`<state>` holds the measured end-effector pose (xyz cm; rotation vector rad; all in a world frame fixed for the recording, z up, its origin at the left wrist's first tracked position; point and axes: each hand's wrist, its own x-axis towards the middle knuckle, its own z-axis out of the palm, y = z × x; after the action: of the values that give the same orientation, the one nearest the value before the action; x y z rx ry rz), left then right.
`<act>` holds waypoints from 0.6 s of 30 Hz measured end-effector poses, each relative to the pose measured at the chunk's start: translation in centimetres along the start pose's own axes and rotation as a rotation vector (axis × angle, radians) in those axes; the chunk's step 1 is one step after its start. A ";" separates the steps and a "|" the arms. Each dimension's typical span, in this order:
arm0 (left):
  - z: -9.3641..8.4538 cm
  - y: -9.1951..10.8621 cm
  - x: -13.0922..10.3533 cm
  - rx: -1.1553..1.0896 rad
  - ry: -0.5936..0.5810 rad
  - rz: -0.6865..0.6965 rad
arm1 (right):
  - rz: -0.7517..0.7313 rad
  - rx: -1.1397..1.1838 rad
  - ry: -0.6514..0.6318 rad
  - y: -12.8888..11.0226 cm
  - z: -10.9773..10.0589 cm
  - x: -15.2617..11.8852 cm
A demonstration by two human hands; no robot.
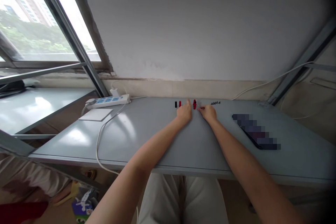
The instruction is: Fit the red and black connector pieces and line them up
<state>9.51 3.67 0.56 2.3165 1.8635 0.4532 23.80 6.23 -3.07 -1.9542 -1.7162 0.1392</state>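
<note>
Cluster of red and black pieces [194, 104] sits near back edge of gray tabletop [141, 122]

Small and blocky, the cluster lies between a person's two hands; one black piece [175, 104] and one red piece [180, 103] stand beside the left hand [184, 112]. Something clear shows by the right hand [209, 112], too faint to call a container. Both arms stretch forward from the front edge. The left hand points a finger toward the back edge; the right's fingertips draw together. What either grasps cannot be told.
</note>
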 end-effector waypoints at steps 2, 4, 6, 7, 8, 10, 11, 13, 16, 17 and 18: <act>-0.4 -0.5 -0.2 0.026 -0.018 -0.041 | 0.008 0.002 0.004 0.1 0.1 0.1; -0.5 -0.8 -0.2 0.035 -0.039 -0.094 | 0.016 0.004 0.014 0.1 0.2 0.1; -0.6 -0.9 -0.2 0.032 -0.059 -0.135 | 0.019 0.002 0.019 0.2 0.2 0.1; -0.6 -1.0 -0.1 0.028 -0.066 -0.148 | 0.019 0.001 0.018 0.2 0.2 0.1; -0.6 -0.9 -0.1 0.023 -0.070 -0.157 | 0.016 0.001 0.015 0.2 0.1 0.1; -0.5 -0.9 -0.1 0.017 -0.065 -0.161 | 0.008 0.005 0.010 0.2 0.1 0.2; -0.5 -1.0 0.0 0.017 -0.061 -0.158 | 0.005 0.009 0.010 0.2 0.0 0.2; -0.4 -1.0 0.1 0.027 -0.046 -0.146 | 0.000 0.017 0.016 0.2 0.0 0.2; -0.3 -1.3 0.4 0.062 -0.016 -0.129 | -0.006 0.023 0.022 0.2 0.1 0.2; -0.2 -1.3 0.5 0.074 -0.003 -0.122 | -0.006 0.022 0.020 0.2 0.1 0.2; -0.2 -1.3 0.6 0.086 0.006 -0.117 | -0.003 0.020 0.016 0.2 0.1 0.2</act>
<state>8.32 4.54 0.49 2.2437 2.0462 0.3734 24.00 6.46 -3.20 -1.9332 -1.7010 0.1396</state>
